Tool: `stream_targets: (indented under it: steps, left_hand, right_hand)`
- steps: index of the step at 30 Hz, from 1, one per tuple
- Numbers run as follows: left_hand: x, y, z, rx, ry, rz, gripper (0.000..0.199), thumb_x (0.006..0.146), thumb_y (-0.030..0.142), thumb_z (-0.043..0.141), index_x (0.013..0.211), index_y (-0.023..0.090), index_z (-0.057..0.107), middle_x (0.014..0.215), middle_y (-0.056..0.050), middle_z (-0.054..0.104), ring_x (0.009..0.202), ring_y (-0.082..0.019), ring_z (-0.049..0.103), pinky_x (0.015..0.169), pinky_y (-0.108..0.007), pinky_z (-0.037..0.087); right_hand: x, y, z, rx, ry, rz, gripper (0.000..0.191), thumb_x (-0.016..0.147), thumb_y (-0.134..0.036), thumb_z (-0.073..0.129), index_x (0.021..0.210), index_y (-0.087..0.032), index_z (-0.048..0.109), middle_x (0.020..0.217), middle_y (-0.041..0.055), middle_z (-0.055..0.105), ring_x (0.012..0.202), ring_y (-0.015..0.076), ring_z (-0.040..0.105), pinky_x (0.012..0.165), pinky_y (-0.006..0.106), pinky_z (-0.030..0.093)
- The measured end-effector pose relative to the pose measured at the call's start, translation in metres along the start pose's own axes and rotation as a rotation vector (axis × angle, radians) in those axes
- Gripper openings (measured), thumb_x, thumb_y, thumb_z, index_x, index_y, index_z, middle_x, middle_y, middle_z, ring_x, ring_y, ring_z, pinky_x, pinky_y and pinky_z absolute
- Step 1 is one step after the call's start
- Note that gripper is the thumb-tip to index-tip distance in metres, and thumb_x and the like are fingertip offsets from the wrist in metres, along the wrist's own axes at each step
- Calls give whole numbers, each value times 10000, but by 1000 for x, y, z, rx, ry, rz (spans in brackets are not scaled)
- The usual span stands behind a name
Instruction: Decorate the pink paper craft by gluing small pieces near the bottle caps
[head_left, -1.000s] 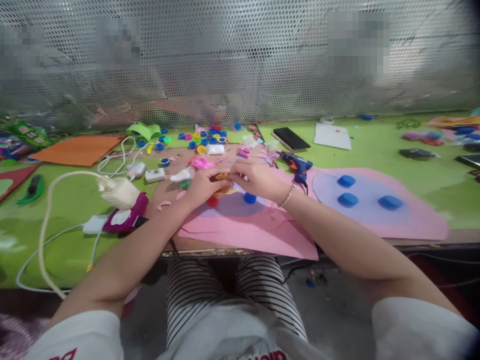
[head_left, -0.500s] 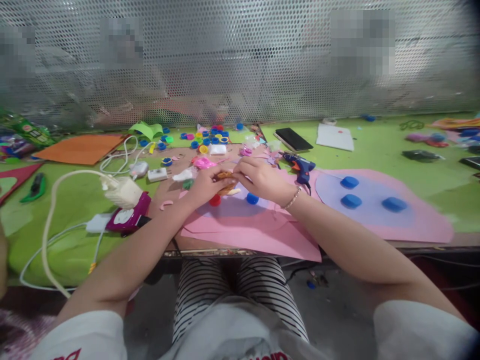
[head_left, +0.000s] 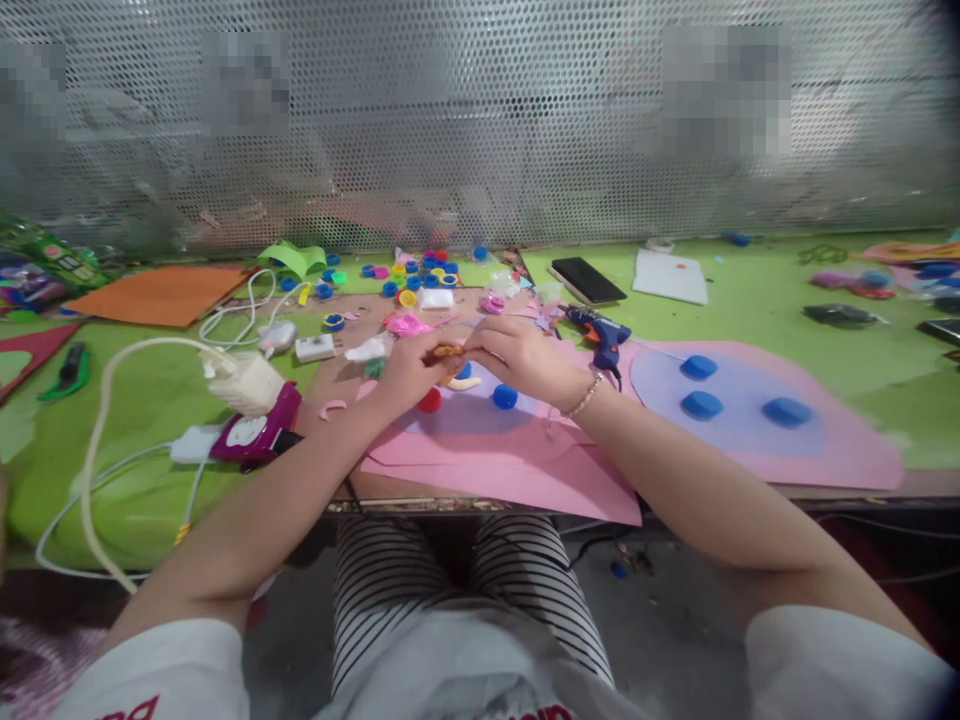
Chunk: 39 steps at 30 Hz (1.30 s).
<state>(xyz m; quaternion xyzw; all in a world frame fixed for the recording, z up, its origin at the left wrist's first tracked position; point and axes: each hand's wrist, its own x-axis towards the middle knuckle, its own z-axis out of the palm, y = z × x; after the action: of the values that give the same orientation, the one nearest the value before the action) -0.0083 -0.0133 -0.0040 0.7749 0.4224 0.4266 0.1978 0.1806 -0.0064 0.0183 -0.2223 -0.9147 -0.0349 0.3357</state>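
Observation:
Over the pink paper sheet [head_left: 517,480], both hands meet at a small brown, lumpy piece [head_left: 448,351] whose kind I cannot make out. My left hand [head_left: 409,372] pinches it from the left, with fingers closed. From the other side my right hand [head_left: 525,365] has its bent fingertips pressed together against the piece's right end. Below the hands lies a lilac paper shape [head_left: 465,415] bearing a red bottle cap [head_left: 430,400] and a blue bottle cap [head_left: 505,397]. A cream curved strip [head_left: 463,384] lies between them, and another blue cap [head_left: 464,370] shows partly under the fingers.
A blue glue gun [head_left: 604,335] lies right of the hands, near a black phone [head_left: 587,280]. Further right is a pink and lilac paper piece [head_left: 855,440] with blue caps. To the left stands a purple power strip [head_left: 259,430] with cables. Loose caps [head_left: 431,270] lie behind.
The brown piece has been turned or drawn up between the fingers, so less of it shows. The blue cap beneath has come into view. Both hands stay nearly in place.

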Motion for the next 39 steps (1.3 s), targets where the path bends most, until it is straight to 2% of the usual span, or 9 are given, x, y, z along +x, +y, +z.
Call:
stream_targets:
  steps: [7, 13, 18, 24, 32, 39]
  left_hand:
    - [-4, -6, -6, 196, 60, 351, 130, 792, 201, 548, 888, 196, 635, 888, -50, 677, 874, -164, 600, 808, -301, 461]
    - [-3, -3, -8, 190, 85, 403, 137, 790, 184, 541, 904, 206, 614, 946, -54, 671, 934, -172, 589, 848, -329, 462]
    - [-4, -1, -7, 180, 95, 350, 152, 784, 200, 558, 922, 213, 623, 947, -46, 668, 925, -165, 592, 849, -318, 463]
    - [-6, 1, -6, 130, 120, 314, 194, 750, 196, 611, 942, 207, 635, 949, -43, 678, 883, -155, 612, 795, -283, 485]
    - [-5, 8, -2, -42, 139, 104, 146, 707, 197, 653, 851, 177, 662, 859, -39, 699, 769, -141, 638, 717, -262, 512]
    - [-2, 9, -1, -71, 146, 120, 104, 707, 192, 660, 809, 176, 662, 783, -20, 702, 712, -129, 647, 652, -240, 527]
  right_hand:
    - [3, -5, 2, 143, 83, 39, 60, 826, -214, 578, 828, -154, 582, 814, 54, 602, 756, 150, 555, 678, 300, 474]
    - [2, -11, 0, 104, 104, -16, 85, 846, -217, 546, 905, -161, 571, 884, 75, 584, 832, 173, 553, 733, 336, 485]
    - [1, -11, 0, 68, 124, -79, 167, 880, -227, 494, 986, -175, 611, 933, 88, 584, 865, 168, 560, 757, 331, 504]
    - [-2, -9, 2, -19, 140, -87, 210, 899, -264, 465, 977, -199, 649, 900, 70, 609, 846, 164, 577, 731, 335, 510]
    - [-3, -9, 1, -140, 158, -70, 241, 911, -283, 443, 975, -198, 659, 843, 64, 615, 787, 157, 572, 691, 323, 499]
    - [-3, -8, 2, -175, 187, -88, 254, 908, -278, 445, 1021, -151, 634, 860, 86, 602, 802, 164, 572, 673, 306, 504]
